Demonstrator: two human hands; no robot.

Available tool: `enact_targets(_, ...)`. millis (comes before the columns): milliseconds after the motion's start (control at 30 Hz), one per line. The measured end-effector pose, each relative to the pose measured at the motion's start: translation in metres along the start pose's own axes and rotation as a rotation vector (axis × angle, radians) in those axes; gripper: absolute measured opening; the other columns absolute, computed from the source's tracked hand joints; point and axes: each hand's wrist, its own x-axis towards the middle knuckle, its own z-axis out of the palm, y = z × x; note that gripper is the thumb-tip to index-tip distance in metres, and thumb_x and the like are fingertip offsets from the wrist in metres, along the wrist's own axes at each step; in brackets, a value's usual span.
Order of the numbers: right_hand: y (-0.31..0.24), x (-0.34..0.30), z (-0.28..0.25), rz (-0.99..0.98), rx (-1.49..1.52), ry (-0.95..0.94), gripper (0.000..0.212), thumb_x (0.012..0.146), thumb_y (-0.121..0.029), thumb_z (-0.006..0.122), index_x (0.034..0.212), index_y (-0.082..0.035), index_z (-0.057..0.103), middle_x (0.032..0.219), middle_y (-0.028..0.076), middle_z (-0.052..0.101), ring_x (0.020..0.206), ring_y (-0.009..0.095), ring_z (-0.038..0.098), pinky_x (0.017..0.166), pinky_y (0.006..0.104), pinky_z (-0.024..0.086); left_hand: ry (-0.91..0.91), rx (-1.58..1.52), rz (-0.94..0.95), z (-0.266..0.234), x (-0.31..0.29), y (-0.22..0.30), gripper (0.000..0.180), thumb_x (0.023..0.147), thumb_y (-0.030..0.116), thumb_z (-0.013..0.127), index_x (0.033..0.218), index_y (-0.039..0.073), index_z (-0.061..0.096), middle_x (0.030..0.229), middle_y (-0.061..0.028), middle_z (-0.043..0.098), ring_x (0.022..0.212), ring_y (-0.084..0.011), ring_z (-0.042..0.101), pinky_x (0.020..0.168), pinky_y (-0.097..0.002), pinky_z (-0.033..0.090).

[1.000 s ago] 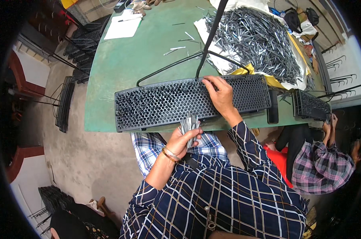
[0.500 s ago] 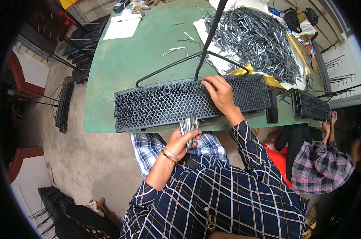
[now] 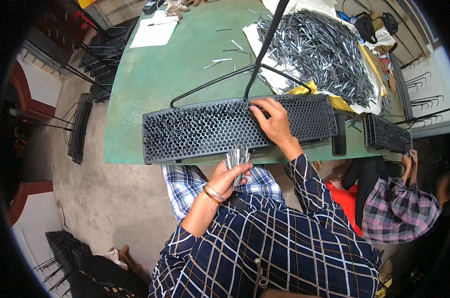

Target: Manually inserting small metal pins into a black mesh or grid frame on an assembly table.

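Note:
A long black panel (image 3: 308, 119) full of round holes rests on the near edge of the green table. Thin dark pieces fill many holes in its left part, and a black rod frame (image 3: 264, 42) rises from its far side. Below the panel's near edge, my left hand (image 3: 221, 180) is closed around a bundle of thin grey metal strips (image 3: 238, 157), their ends fanned upward. My right hand (image 3: 277, 126) is over the panel's upper middle, thumb and forefinger pressed together at the holes. Whatever is between those fingertips is too small to make out.
A large heap of dark strips (image 3: 319, 54) lies on white and yellow sacking at the far right. A few loose strips (image 3: 220, 60) and a white paper (image 3: 153, 34) are on the table (image 3: 145, 89). To the right, another person (image 3: 399, 208) handles a similar panel (image 3: 386, 133).
My right hand has shifted slightly down and to the left at the panel's holes. My left hand still grips the strips, a touch further right.

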Motion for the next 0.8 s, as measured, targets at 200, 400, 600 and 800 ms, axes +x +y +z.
enact_targets(200,-0.006,0.010,0.003,0.061,0.046,-0.001,0.016,0.081,-0.009,0.065,0.095,-0.002,0.066,0.088,0.010,0.064,0.080,0.023,0.062,0.068,0.0305,0.049,-0.026,-0.005,0.016,-0.001,0.000,-0.001,0.029,0.085,0.008,0.060,0.113,0.005,0.055,0.089,-0.0036,0.060,0.075,-0.0104,0.055,0.055,-0.0212,0.043)
enact_targets(400,-0.006,0.013,0.004,0.005,-0.019,-0.048,0.014,0.079,-0.010,0.065,0.091,-0.002,0.066,0.086,0.010,0.062,0.079,0.027,0.061,0.070,0.0329,0.047,-0.001,-0.044,-0.010,0.000,0.000,-0.001,0.026,0.087,0.010,0.058,0.112,0.007,0.055,0.095,-0.0038,0.062,0.081,-0.0101,0.058,0.063,-0.0224,0.049)
enact_targets(600,-0.008,0.009,0.006,-0.141,-0.116,-0.016,0.011,0.078,-0.010,0.066,0.088,-0.004,0.067,0.086,0.007,0.062,0.080,0.024,0.060,0.072,0.0339,0.045,0.029,-0.041,-0.028,0.003,-0.002,0.002,0.024,0.088,0.011,0.056,0.112,0.007,0.055,0.100,-0.0049,0.063,0.089,-0.0117,0.060,0.069,-0.0235,0.051)
enact_targets(800,-0.013,0.004,0.008,-0.168,-0.175,0.039,0.014,0.078,-0.011,0.067,0.089,-0.004,0.067,0.086,0.009,0.062,0.079,0.024,0.060,0.069,0.0328,0.045,0.042,-0.116,-0.020,-0.001,0.001,-0.002,0.025,0.085,0.009,0.060,0.110,0.004,0.056,0.096,-0.0062,0.063,0.085,-0.0154,0.062,0.068,-0.0264,0.053)
